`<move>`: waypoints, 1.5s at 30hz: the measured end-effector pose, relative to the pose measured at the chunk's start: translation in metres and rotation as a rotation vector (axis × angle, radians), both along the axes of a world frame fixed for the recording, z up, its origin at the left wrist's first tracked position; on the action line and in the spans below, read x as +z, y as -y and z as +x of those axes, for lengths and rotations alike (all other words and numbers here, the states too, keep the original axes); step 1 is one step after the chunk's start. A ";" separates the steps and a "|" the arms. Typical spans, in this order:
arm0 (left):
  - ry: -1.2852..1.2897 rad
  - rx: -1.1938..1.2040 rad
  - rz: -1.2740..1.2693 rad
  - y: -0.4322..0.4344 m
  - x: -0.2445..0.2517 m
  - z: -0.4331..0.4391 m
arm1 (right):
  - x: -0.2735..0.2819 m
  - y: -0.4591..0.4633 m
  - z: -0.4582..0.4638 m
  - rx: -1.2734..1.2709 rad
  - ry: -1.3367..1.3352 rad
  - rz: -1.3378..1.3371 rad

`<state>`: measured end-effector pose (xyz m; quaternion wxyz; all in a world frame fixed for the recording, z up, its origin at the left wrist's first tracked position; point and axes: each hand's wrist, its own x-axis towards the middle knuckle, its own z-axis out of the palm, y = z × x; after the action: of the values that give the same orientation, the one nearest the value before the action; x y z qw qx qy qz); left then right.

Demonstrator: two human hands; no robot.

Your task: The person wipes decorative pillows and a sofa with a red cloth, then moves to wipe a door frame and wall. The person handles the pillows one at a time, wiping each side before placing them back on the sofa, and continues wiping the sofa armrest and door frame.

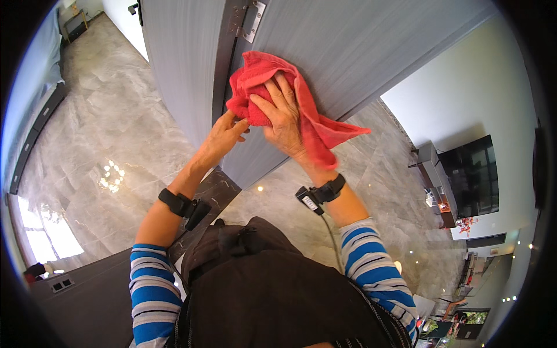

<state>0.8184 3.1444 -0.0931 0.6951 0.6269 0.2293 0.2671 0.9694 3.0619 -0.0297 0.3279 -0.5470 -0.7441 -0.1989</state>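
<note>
A red terry cloth (272,69) lies bunched against the grey wood-grain door frame (339,56), just below a metal hinge (253,21). My right hand (283,113) is spread over the cloth and presses it to the panel, with one long corner hanging down along the wrist. At the cloth's lower left edge, my left hand (226,135) touches the bunched fabric with its fingertips. Whether the left fingers grip the cloth is hidden by its folds. The grey door (182,56) stands to the left of the hinge.
A dark marble threshold strip (217,187) crosses the glossy tiled floor (117,100) below the frame. To the right, a television (472,178) stands by a low cabinet (431,165). A dark wall panel with a socket plate (63,283) is at lower left. A cable (333,235) hangs from my right wrist device.
</note>
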 end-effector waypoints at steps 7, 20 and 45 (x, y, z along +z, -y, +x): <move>0.177 0.077 -0.291 0.043 -0.020 -0.005 | -0.017 0.036 -0.012 0.334 -1.335 -0.371; 0.073 -0.023 1.192 0.051 -0.065 -0.008 | -0.118 0.124 0.021 0.251 -1.540 -0.350; -0.216 0.289 1.293 -0.114 -0.056 -0.145 | -0.010 0.091 -0.024 -0.048 -1.207 -0.213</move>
<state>0.6736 3.2584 -0.1491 0.1099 0.9032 0.1730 0.3770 0.9459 2.9714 -0.0396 0.6303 -0.6095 -0.4303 0.2144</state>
